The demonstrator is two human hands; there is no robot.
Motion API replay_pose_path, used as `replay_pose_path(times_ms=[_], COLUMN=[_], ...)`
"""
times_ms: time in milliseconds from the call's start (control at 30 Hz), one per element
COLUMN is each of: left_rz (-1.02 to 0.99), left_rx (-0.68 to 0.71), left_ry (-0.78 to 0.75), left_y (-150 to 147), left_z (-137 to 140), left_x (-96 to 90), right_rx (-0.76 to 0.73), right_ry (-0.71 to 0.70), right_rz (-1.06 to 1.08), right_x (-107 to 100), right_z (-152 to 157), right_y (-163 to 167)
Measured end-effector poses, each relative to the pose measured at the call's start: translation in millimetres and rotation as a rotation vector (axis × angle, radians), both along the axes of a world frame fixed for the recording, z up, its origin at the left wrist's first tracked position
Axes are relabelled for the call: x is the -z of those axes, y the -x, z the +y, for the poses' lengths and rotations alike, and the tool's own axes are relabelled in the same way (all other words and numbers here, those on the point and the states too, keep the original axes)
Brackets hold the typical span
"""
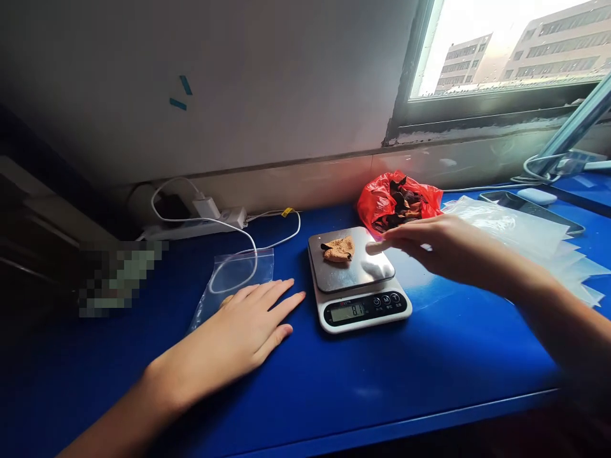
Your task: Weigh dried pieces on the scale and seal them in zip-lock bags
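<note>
A white kitchen scale (365,313) with a steel plate stands in front of me, its display reading about 8.1. On the plate lies a curled, dry brown piece (338,249), like bark or dried peel. My right hand (424,238) reaches in over the plate's right edge, fingers stretched out and apart from the piece; nothing shows in them, though the fingertips are slightly blurred. Left of the scale my left hand (258,318) lies palm down, fingers spread, partly over a clear zip bag (243,266). A bit of something tan peeks out behind its knuckles.
Behind the scale sits a red plastic bag (375,198) of dark dried pieces. Clear bags (520,232) are stacked at right, near a phone (534,210). A white cable (210,221) loops from a power strip (191,228). The blue table (382,381) meets the wall behind.
</note>
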State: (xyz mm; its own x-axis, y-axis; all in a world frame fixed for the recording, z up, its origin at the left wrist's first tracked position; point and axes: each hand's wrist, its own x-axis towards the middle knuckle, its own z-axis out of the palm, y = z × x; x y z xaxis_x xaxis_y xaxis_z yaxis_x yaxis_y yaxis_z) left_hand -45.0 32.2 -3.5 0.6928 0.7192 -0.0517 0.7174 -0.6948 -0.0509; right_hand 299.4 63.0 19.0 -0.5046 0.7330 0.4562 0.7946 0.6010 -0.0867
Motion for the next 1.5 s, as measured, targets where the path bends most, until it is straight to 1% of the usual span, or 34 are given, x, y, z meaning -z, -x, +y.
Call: replay_pose_path(times_ms=[100, 167, 200, 333, 400, 533, 667, 867, 933, 1100, 1267, 1333, 1400, 1500], left_rz=[0.027, 0.027, 0.021, 0.014, 0.025, 0.012, 0.004, 0.033, 0.017, 0.003, 0.043, 0.04, 0.03, 0.029], left_rx=[0.004, 0.001, -0.002, 0.004, 0.011, 0.015, 0.017, 0.015, 0.016, 0.019, 0.019, 0.023, 0.022, 0.021], left_ry=[0.001, 0.006, 0.011, 0.006, -0.003, -0.011, -0.018, -0.007, -0.017, -0.027, -0.022, -0.026, -0.027, -0.028], left_y=[-1.4, -2.3, -2.5, -2.4, -1.7, -0.1, 0.0, -1.5, -1.0, 0.7, 0.2, -0.2, -0.5, -0.4], left_z=[1.2, 1.8, 1.9, 1.3, 1.0, 1.6, 2.5, 2.1, 2.0, 2.5, 2.9, 2.7, 2.4, 2.3], left_x=[-1.7, -2.7, -3.0, -3.7, -3.6, -2.1, -1.6, -3.1, -2.2, 0.2, -0.6, -1.1, -1.4, -1.6], right_rx=[-0.128, -0.153, -0.149, -0.053, -0.009, -0.024, -0.012, 0.155, 0.181, 0.196, 0.195, 0.219, 0.251, 0.277], right_ry=[0.038, 0.053, 0.036, -0.105, -0.132, -0.193, -0.31, -0.376, -0.397, -0.395, -0.414, -0.418, -0.388, -0.341], right_rz=[-0.14, -0.156, -0.138, -0.045, -0.017, 0.056, 0.109, 0.184, 0.208, 0.216, 0.253, 0.265, 0.285, 0.37], right_x=[7.9, 9.6, 9.1, 0.6, -4.4, -9.5, -8.5, -3.3, -2.7, -4.7, -6.0, -4.9, -3.0, -0.5], right_z=[-2.2, -2.0, -1.9, -2.7, -2.9, -0.8, 3.2, 10.7, 13.3, 14.1, 11.9, 13.3, 15.2, 16.3], right_y=[15.8, 13.7, 9.8, -7.6, -11.1, -10.4, -11.7, -20.3, -23.0, -25.6, -23.3, -23.8, -25.2, -26.8])
